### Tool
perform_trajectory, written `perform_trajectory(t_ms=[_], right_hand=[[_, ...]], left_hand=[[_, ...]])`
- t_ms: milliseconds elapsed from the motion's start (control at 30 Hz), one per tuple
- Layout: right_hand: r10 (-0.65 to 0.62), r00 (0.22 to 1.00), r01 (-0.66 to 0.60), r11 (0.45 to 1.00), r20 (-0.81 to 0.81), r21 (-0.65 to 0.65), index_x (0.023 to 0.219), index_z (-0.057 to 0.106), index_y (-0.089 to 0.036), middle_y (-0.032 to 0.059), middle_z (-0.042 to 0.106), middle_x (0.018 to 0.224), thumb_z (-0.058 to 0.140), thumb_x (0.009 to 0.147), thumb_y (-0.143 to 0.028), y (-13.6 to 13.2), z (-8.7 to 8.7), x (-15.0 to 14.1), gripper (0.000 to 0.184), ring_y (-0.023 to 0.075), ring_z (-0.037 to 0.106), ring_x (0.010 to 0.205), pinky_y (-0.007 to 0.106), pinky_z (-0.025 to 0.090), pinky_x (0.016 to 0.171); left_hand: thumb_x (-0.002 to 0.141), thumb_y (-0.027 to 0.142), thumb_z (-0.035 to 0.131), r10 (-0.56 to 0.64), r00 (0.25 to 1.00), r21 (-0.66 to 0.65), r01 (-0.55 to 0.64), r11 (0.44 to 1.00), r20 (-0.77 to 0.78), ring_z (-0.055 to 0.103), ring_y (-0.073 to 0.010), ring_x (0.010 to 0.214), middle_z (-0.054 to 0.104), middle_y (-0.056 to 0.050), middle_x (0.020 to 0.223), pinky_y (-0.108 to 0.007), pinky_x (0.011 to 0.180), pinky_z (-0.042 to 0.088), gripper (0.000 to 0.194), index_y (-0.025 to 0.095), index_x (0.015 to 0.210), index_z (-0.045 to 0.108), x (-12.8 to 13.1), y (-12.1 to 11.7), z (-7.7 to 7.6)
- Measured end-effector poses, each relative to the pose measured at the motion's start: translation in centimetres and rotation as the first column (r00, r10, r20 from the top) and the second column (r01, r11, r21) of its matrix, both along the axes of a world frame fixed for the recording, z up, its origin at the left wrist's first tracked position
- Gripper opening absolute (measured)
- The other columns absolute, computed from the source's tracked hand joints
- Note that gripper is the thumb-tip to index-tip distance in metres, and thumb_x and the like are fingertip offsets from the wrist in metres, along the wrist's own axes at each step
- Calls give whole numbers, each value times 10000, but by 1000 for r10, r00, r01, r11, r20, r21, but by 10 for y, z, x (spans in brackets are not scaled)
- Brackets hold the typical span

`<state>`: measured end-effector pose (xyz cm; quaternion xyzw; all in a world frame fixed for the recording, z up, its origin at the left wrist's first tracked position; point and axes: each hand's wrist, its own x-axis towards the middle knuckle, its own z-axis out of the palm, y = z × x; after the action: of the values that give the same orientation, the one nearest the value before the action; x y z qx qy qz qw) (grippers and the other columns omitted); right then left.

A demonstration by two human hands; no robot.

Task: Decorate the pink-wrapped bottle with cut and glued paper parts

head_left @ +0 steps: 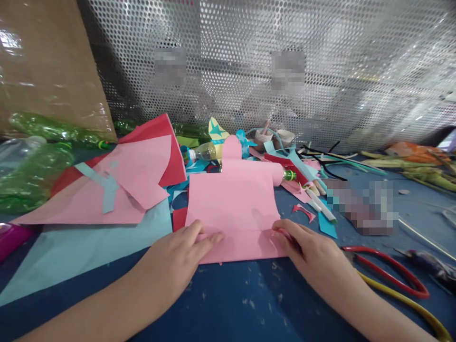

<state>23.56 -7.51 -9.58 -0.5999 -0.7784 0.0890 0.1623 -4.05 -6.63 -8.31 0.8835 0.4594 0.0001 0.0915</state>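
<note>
A sheet of pink paper (pixel 231 204) lies before me, its far end curled around a bottle. The bottle's green cap (pixel 289 175) sticks out on the right; the rest of the bottle is mostly hidden. Along the near edge the paper is folded over into a band. My left hand (pixel 178 254) grips the left end of this fold, thumb on top. At the right end, my right hand (pixel 306 242) pinches the fold between thumb and fingers. A rounded pink tab (pixel 232 146) stands up behind the rolled end.
Pink and red sheets (pixel 138 166) overlap a light blue sheet (pixel 103 247) at left, near green plastic bottles (pixel 35 175). Paper scraps (pixel 304 213) and white sticks lie right of the paper. Red-and-yellow-handled pliers (pixel 392 270) rest at front right. A perforated metal panel (pixel 235 61) stands behind.
</note>
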Motion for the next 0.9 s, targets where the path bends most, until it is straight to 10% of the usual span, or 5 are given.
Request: perform_trajectory(t_ms=[267, 567, 767, 900], right_hand=[[-18, 999, 17, 999, -30, -36, 986, 544, -270, 27, 698, 941, 346, 931, -333, 0, 0, -1, 215, 205, 677, 733, 300, 482, 625], [-17, 1000, 16, 999, -9, -38, 974, 558, -269, 20, 699, 914, 365, 927, -326, 0, 1, 0, 207, 193, 673, 706, 282, 482, 602], [4, 1000, -4, 1000, -9, -18, 969, 574, -251, 43, 695, 891, 368, 936, -329, -1, 2, -2, 222, 190, 661, 671, 285, 468, 599], [9, 1000, -9, 1000, 8, -21, 957, 567, -253, 32, 687, 882, 371, 941, -336, -1, 2, -2, 213, 198, 662, 681, 294, 469, 595]], left_hand=[[923, 178, 297, -29, 968, -9, 33, 999, 249, 572, -222, 1100, 582, -71, 1227, -354, 913, 462, 402, 229, 1292, 449, -7, 6, 1], [919, 162, 328, 44, 951, -200, 19, 980, 306, 624, -149, 853, 580, -23, 1043, -268, 781, 487, 403, 315, 1160, 612, -8, 8, 14], [890, 78, 332, -63, 978, 197, 23, 980, 200, 574, -207, 984, 591, -70, 1051, -312, 802, 500, 416, 262, 1036, 676, -5, -1, 13], [901, 38, 288, -335, 934, 375, 268, 888, 126, 543, -162, 1118, 628, -30, 1186, -276, 941, 452, 453, 234, 1153, 609, -1, -8, 18]])
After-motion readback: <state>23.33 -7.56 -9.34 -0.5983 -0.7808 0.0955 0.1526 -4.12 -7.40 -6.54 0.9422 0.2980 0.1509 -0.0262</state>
